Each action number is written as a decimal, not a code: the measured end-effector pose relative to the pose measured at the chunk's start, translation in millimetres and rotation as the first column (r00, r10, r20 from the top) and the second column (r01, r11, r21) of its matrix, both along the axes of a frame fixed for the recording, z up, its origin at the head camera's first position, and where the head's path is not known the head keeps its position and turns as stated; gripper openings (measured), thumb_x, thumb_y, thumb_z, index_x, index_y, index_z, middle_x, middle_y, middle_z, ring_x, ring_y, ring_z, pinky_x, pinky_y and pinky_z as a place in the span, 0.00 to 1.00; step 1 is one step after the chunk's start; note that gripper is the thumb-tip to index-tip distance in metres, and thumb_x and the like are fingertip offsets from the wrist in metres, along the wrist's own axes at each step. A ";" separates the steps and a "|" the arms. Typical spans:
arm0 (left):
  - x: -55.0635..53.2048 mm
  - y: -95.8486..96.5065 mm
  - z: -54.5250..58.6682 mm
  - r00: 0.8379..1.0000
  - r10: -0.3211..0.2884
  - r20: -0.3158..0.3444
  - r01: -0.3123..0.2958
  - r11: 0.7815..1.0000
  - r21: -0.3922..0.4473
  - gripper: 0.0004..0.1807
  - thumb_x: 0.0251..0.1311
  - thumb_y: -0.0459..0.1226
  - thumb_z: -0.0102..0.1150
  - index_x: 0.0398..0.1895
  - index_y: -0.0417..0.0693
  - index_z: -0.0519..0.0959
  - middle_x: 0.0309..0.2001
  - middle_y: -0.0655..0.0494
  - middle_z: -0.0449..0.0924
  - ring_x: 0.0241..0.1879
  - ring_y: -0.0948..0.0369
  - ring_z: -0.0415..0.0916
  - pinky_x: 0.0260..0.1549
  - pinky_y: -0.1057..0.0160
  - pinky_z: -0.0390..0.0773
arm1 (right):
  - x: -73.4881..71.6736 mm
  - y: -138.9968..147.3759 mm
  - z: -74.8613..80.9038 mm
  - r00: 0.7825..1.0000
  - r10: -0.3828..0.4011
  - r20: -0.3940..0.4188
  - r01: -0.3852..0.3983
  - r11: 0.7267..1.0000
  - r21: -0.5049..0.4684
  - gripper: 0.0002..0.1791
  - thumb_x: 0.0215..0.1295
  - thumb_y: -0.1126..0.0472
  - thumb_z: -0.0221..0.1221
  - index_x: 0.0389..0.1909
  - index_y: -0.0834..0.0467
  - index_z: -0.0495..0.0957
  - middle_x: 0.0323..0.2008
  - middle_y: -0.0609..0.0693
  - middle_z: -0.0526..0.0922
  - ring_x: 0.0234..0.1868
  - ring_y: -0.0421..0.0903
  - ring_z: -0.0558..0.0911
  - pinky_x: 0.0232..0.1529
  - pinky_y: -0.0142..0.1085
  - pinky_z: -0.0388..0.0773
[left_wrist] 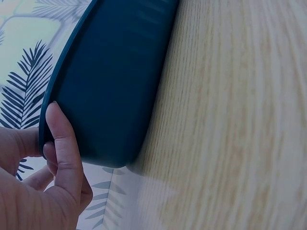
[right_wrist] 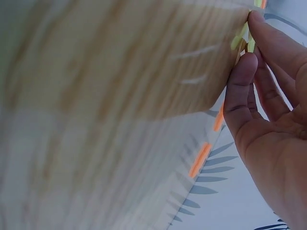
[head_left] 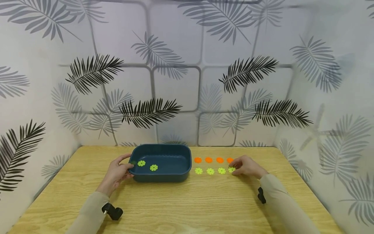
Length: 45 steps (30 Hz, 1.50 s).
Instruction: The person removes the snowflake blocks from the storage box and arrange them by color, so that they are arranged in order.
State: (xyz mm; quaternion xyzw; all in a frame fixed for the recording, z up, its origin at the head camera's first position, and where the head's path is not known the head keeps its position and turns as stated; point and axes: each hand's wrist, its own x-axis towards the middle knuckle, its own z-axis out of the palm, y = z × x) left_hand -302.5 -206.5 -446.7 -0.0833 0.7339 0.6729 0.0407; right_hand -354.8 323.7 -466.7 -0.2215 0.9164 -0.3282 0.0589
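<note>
My left hand (head_left: 115,174) grips the left end of a dark blue plastic basin (head_left: 160,178), thumb and fingers pinching its rim in the left wrist view. Inside the basin lie two yellow-green notched flower-shaped discs (head_left: 141,163), apart from each other. My right hand (head_left: 247,166) is at the right end of a row of the same discs and pinches the last yellow-green disc (head_left: 231,169) between thumb and fingers. In the right wrist view the fingertips partly cover that disc. Behind this row runs a row of orange discs (head_left: 208,160); the rightmost one is partly hidden by the right hand.
The basin stands on a wood-grain table (head_left: 187,208), left of both disc rows and near the table's back edge. A leaf-patterned wall (head_left: 181,87) rises directly behind and at both sides. Each wrist wears a small black camera mount (head_left: 112,211).
</note>
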 end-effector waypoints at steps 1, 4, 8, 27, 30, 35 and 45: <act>0.3 0.0 0.0 1.000 0.001 0.001 -0.001 1.000 0.000 0.32 0.69 0.30 0.50 0.75 0.49 0.58 0.34 0.46 0.81 0.22 0.63 0.79 0.27 0.64 0.84 | 0.4 -0.5 0.4 1.000 0.001 0.001 -0.001 1.000 0.003 0.16 0.54 0.65 0.71 0.45 0.65 0.84 0.44 0.59 0.86 0.43 0.49 0.83 0.44 0.39 0.82; 0.9 0.1 0.1 1.000 0.005 0.004 -0.005 1.000 0.000 0.32 0.69 0.30 0.49 0.75 0.49 0.59 0.34 0.46 0.82 0.22 0.63 0.79 0.27 0.65 0.84 | 1.9 -1.4 1.4 1.000 -0.003 0.018 0.003 1.000 -0.002 0.16 0.54 0.65 0.70 0.45 0.65 0.84 0.44 0.59 0.86 0.43 0.49 0.83 0.44 0.37 0.82; 0.6 0.4 -0.3 1.000 0.004 0.008 -0.004 1.000 0.005 0.32 0.69 0.30 0.49 0.75 0.49 0.58 0.34 0.46 0.81 0.22 0.63 0.79 0.27 0.65 0.84 | 2.1 -1.0 0.9 0.999 -0.014 0.040 0.014 1.000 -0.011 0.16 0.54 0.66 0.70 0.45 0.66 0.84 0.45 0.59 0.86 0.43 0.48 0.82 0.44 0.38 0.81; 0.4 -0.1 0.2 1.000 0.006 0.010 -0.007 1.000 0.009 0.32 0.68 0.30 0.49 0.75 0.49 0.58 0.37 0.44 0.81 0.24 0.63 0.80 0.27 0.65 0.84 | 0.0 2.6 0.3 0.995 -0.029 0.098 0.036 0.997 -0.070 0.19 0.56 0.65 0.69 0.49 0.68 0.82 0.46 0.61 0.85 0.40 0.42 0.80 0.39 0.30 0.79; 0.9 0.3 0.5 1.000 0.006 0.010 -0.006 1.000 0.011 0.32 0.68 0.29 0.49 0.75 0.49 0.58 0.38 0.44 0.81 0.24 0.62 0.80 0.26 0.65 0.84 | 0.9 4.4 0.5 0.992 -0.017 0.124 0.033 0.991 -0.128 0.18 0.58 0.67 0.67 0.49 0.69 0.81 0.43 0.61 0.84 0.36 0.42 0.78 0.35 0.29 0.78; 1.3 0.1 -0.1 1.000 0.009 0.012 -0.009 1.000 0.014 0.32 0.68 0.29 0.50 0.75 0.49 0.58 0.37 0.45 0.81 0.24 0.63 0.80 0.26 0.66 0.84 | 1.3 3.7 0.3 0.983 -0.020 0.182 0.055 0.980 -0.190 0.14 0.64 0.65 0.63 0.47 0.68 0.80 0.38 0.58 0.83 0.29 0.43 0.76 0.29 0.33 0.78; 0.7 0.9 0.9 1.000 0.008 0.018 -0.008 1.000 0.010 0.32 0.69 0.30 0.51 0.75 0.50 0.59 0.35 0.46 0.82 0.24 0.62 0.80 0.27 0.65 0.84 | 4.6 -15.3 9.4 0.982 -0.053 0.180 0.084 0.982 -0.171 0.16 0.68 0.56 0.61 0.46 0.65 0.82 0.39 0.59 0.84 0.29 0.45 0.76 0.28 0.35 0.77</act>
